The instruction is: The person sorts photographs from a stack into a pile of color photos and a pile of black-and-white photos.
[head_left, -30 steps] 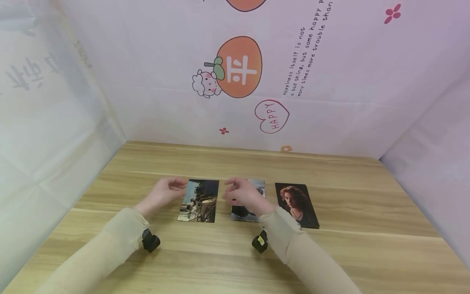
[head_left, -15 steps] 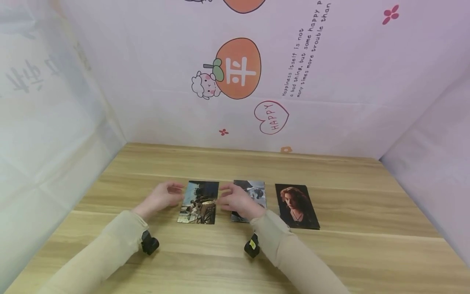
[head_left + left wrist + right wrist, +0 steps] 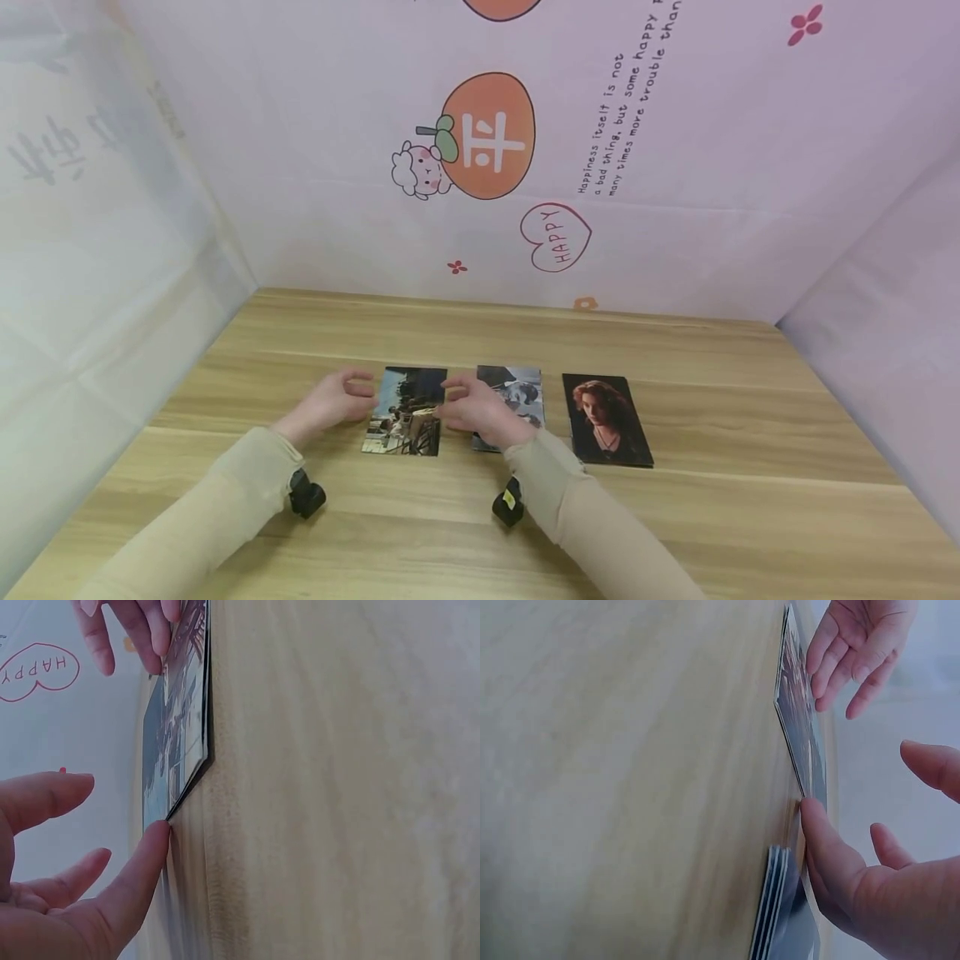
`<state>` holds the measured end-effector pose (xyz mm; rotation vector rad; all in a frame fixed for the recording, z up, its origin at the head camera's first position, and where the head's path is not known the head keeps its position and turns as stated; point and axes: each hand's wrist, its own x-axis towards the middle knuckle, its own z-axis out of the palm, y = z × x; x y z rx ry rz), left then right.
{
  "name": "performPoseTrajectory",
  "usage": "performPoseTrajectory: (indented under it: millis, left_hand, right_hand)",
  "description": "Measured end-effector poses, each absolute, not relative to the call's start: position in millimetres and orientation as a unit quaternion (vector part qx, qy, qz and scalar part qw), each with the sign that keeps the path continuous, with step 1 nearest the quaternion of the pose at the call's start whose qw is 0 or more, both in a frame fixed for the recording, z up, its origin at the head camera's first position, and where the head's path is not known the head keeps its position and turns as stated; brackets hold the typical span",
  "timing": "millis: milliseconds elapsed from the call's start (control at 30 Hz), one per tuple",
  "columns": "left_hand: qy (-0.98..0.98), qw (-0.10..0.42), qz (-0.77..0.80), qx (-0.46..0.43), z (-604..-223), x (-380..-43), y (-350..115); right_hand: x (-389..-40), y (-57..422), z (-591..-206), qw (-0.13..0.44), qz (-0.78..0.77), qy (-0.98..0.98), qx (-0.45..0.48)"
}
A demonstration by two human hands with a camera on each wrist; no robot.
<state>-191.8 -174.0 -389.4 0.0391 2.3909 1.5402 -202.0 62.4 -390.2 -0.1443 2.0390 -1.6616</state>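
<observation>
Three photo prints lie in a row on the wooden table (image 3: 712, 533). The left photo (image 3: 405, 411) shows an outdoor scene. My left hand (image 3: 347, 398) is at its left edge with relaxed fingers; in the left wrist view one fingertip (image 3: 156, 836) touches the edge of the left photo (image 3: 178, 727). My right hand (image 3: 459, 402) is at the photo's right edge, and its finger (image 3: 814, 825) touches the left photo (image 3: 799, 712) there. The middle photo stack (image 3: 519, 390) is partly hidden by my right hand. The portrait photo (image 3: 606, 418) lies on the right.
Pale printed sheets wall the table at the back (image 3: 525, 167), left (image 3: 90, 250) and right (image 3: 892, 333). In the right wrist view the middle stack (image 3: 774, 911) shows several layered edges. Bare wood lies in front of and behind the photos.
My right hand has moved left, off the middle photo, to the right edge of the left photo. The left hand has stayed by the left edge.
</observation>
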Motion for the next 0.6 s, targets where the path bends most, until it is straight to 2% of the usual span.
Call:
performPoseTrajectory:
  millis: [600]
  left_hand:
    - [0.786,0.156,0.597,-0.017,-397.2,-188.7,-170.9]
  right_hand:
    - [-198.4,58.7,-393.1,0.234,-0.628,0.742,-0.033]
